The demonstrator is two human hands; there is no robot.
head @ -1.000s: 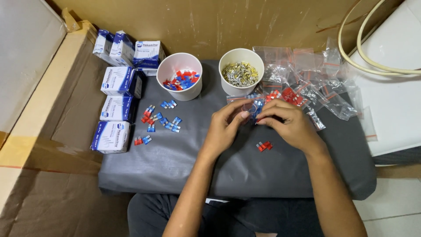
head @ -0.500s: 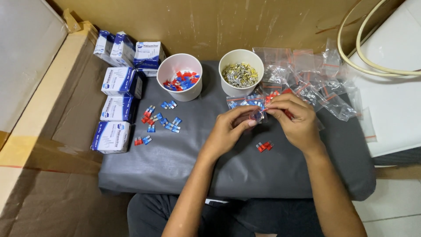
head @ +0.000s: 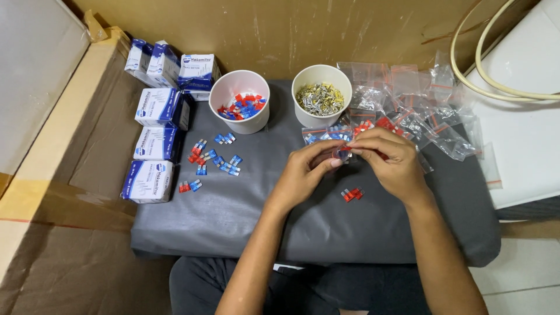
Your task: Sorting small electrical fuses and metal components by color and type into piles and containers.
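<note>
Hands meet above the middle of the gray cushion (head: pixel 245 221): left hand (head: pixel 300 172) and right hand (head: pixel 391 160) both pinch a small clear bag (head: pixel 341 153) between their fingertips, near the cushion's back edge, just in front of the cup of metal pieces (head: pixel 321 99).

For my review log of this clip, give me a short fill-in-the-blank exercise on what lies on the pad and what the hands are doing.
1. Both hands, the left hand and the right hand, pinch one small clear ____ between them.
2. The left paper cup holds red and ____ blade fuses.
3. The right paper cup holds small ____ terminals.
4. The loose fuses just below the hands are ____.

Missing words: bag; blue; metal; red
</note>
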